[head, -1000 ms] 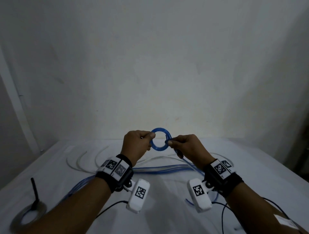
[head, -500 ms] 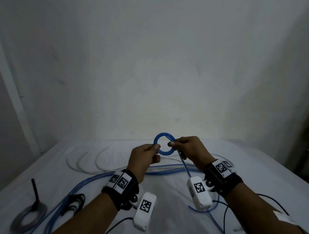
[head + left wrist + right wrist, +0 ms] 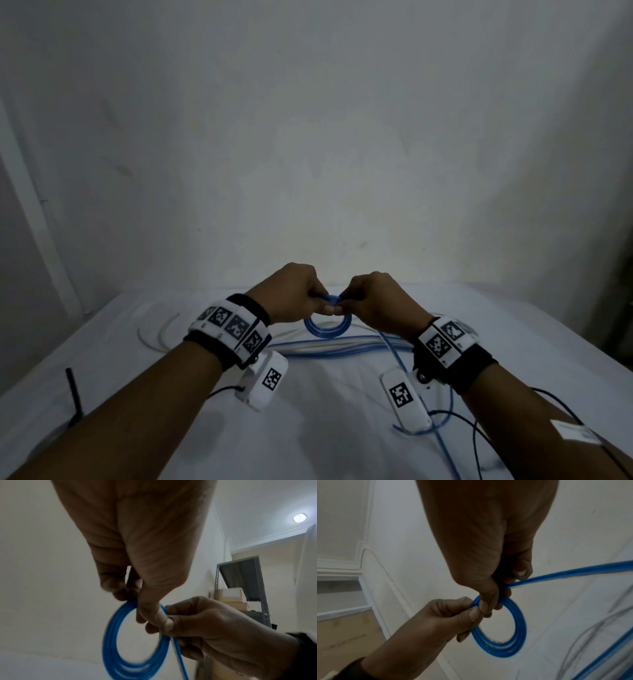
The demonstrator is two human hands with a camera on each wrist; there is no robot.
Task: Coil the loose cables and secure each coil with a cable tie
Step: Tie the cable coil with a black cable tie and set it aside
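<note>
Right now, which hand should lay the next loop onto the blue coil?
Right hand, probably. The loose blue cable runs out from its fingers, so it can feed the next turn. The left hand pinches the top of the coil and looks better kept as the anchor.

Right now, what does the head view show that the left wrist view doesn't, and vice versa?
Only the head view shows the white table, the loose blue cable runs on it and the wrist bands. Only the left wrist view shows a metal shelf with boxes and a ceiling light. Both show the left hand and right hand pinching the blue coil.
</note>
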